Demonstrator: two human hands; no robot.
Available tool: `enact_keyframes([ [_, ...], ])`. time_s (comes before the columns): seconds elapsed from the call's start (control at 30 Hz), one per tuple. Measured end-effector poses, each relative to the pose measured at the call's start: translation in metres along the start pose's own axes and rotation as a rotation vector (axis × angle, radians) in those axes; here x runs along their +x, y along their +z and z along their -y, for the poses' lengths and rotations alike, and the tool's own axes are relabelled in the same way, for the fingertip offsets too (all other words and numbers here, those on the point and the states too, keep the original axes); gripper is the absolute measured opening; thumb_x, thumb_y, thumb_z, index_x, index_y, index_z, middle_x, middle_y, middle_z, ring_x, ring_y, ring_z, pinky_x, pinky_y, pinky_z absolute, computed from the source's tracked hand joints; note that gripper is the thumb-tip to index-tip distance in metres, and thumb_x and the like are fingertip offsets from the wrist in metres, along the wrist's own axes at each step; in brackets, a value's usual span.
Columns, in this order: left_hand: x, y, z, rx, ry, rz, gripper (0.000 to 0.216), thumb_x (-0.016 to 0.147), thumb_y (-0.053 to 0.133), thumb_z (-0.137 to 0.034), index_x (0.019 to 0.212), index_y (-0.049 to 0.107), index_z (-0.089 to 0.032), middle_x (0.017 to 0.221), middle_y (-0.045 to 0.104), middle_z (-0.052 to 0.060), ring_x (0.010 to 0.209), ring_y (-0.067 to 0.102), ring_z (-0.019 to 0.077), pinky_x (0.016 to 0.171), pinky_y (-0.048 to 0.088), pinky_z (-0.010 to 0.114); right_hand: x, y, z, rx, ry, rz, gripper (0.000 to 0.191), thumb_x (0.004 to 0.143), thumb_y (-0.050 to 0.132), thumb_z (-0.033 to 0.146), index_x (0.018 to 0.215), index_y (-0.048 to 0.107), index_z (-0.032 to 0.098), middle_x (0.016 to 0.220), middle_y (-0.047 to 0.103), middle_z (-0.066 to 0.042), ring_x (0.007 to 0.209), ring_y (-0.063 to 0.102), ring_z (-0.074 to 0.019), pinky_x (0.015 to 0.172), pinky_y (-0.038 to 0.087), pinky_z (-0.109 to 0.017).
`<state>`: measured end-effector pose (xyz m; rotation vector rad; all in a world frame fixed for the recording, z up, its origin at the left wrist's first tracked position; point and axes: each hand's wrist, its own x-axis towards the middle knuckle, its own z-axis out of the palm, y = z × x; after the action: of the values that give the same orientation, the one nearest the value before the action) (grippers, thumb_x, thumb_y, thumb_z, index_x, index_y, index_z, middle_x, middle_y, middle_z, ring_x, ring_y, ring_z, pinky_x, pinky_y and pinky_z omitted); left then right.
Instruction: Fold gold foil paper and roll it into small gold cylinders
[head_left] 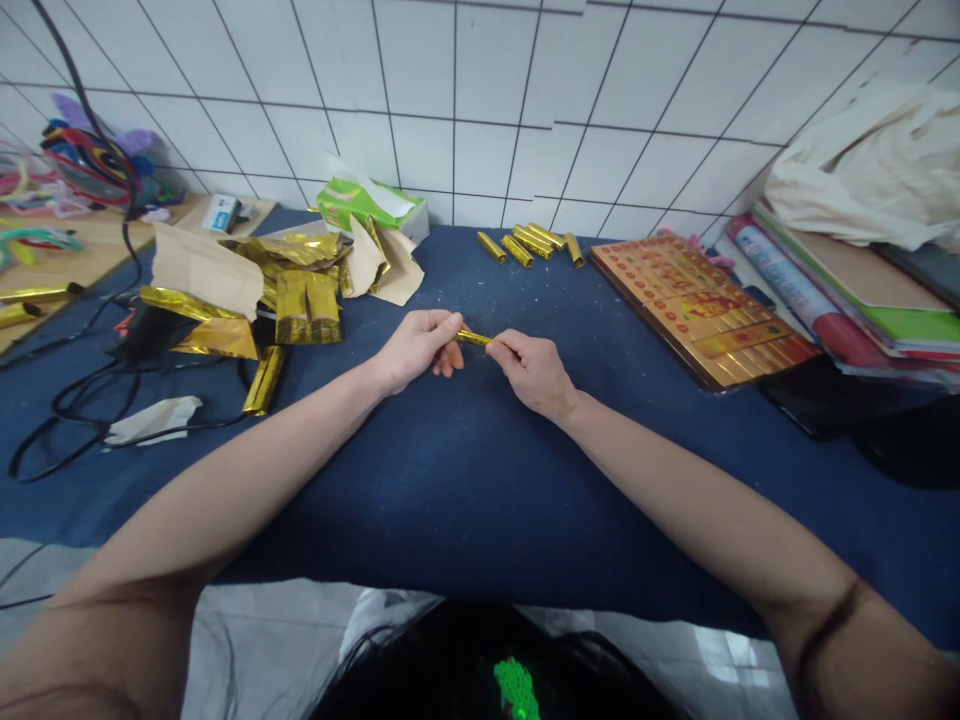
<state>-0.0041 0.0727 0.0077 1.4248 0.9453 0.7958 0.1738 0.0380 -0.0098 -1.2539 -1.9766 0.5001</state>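
Note:
Between my two hands is a thin roll of gold foil paper (pixel 474 338), held level above the blue cloth. My left hand (pixel 417 348) pinches its left end, thumb on top. The right end sits in the closed fingers of my right hand (pixel 534 370). Beyond them, near the wall, lie several finished-looking gold paper rolls (pixel 517 250). To the left of my left hand is a heap of gold foil paper (pixel 307 300), some folded, some showing its tan back. Another gold roll (pixel 264 382) rests by my left forearm.
A green tissue box (pixel 367 205) stands against the tiled wall. Black cables (pixel 82 400) loop at the left, beside a scrap of paper (pixel 155 421). A stack of red-and-gold printed sheets (pixel 705 310) lies right, next to books (pixel 862 270) under white cloth (pixel 870 170).

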Motion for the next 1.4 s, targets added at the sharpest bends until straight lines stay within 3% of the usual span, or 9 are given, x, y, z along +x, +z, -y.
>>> enact_keyframes([
  [0.2, -0.001, 0.003, 0.000, -0.039, 0.046, -0.031, 0.007, 0.083, 0.051, -0.016, 0.080, 0.056, -0.010, 0.055, 0.059, -0.001, 0.043, 0.052, 0.0037, 0.043, 0.040, 0.015, 0.002, -0.003, 0.002, 0.047, 0.081, 0.081, 0.031, 0.086, 0.042, 0.042, 0.078, 0.058, 0.017, 0.058, 0.051, 0.002, 0.054, 0.045, -0.0097, 0.055, 0.031, -0.024],
  [0.3, -0.002, 0.006, 0.001, -0.014, 0.069, -0.024, 0.006, 0.080, 0.051, -0.010, 0.083, 0.056, -0.010, 0.059, 0.060, -0.001, 0.047, 0.054, 0.0046, 0.046, 0.044, 0.016, 0.004, -0.002, 0.000, 0.072, 0.091, 0.080, 0.030, 0.086, 0.041, 0.039, 0.074, 0.057, 0.016, 0.057, 0.050, 0.002, 0.053, 0.044, -0.0094, 0.055, 0.030, -0.024],
  [0.43, -0.003, 0.009, 0.003, 0.036, 0.044, 0.005, 0.007, 0.081, 0.049, -0.012, 0.084, 0.056, -0.010, 0.059, 0.059, 0.000, 0.046, 0.053, 0.0049, 0.044, 0.043, 0.017, 0.004, 0.000, -0.002, 0.061, 0.074, 0.052, 0.027, 0.084, 0.045, 0.035, 0.071, 0.057, 0.016, 0.060, 0.051, 0.002, 0.055, 0.043, -0.0095, 0.056, 0.030, -0.024],
  [0.63, -0.005, 0.013, 0.003, 0.107, 0.067, -0.003, 0.005, 0.080, 0.051, -0.014, 0.079, 0.055, -0.012, 0.057, 0.057, -0.001, 0.046, 0.052, 0.0045, 0.046, 0.043, 0.017, 0.003, -0.001, 0.003, 0.018, 0.069, 0.119, 0.027, 0.083, 0.046, 0.037, 0.068, 0.057, 0.017, 0.057, 0.047, 0.003, 0.053, 0.040, -0.0087, 0.053, 0.027, -0.024],
  [0.8, -0.007, 0.013, 0.002, 0.347, 0.054, 0.046, 0.016, 0.083, 0.047, -0.022, 0.070, 0.053, -0.014, 0.053, 0.055, -0.001, 0.041, 0.047, 0.0046, 0.040, 0.035, 0.016, 0.002, -0.001, 0.005, -0.016, 0.027, 0.098, 0.029, 0.084, 0.046, 0.034, 0.061, 0.052, 0.017, 0.055, 0.045, 0.004, 0.052, 0.039, -0.0083, 0.054, 0.028, -0.024],
  [1.07, -0.012, 0.013, -0.001, 0.629, 0.255, -0.014, 0.018, 0.082, 0.044, -0.019, 0.066, 0.052, -0.016, 0.050, 0.052, -0.004, 0.045, 0.043, 0.0058, 0.048, 0.032, 0.019, 0.000, 0.001, 0.004, -0.064, -0.003, 0.126, 0.037, 0.086, 0.041, 0.039, 0.055, 0.041, 0.018, 0.051, 0.039, 0.005, 0.048, 0.034, -0.0076, 0.051, 0.024, -0.024],
  [1.4, 0.000, -0.006, -0.002, 0.537, 0.218, -0.068, 0.019, 0.081, 0.048, -0.020, 0.062, 0.049, -0.017, 0.042, 0.047, -0.005, 0.039, 0.038, 0.0054, 0.043, 0.028, 0.019, 0.003, -0.005, -0.001, -0.087, 0.050, 0.075, 0.037, 0.087, 0.037, 0.040, 0.058, 0.047, 0.018, 0.049, 0.042, 0.004, 0.046, 0.037, -0.0086, 0.051, 0.025, -0.025],
])
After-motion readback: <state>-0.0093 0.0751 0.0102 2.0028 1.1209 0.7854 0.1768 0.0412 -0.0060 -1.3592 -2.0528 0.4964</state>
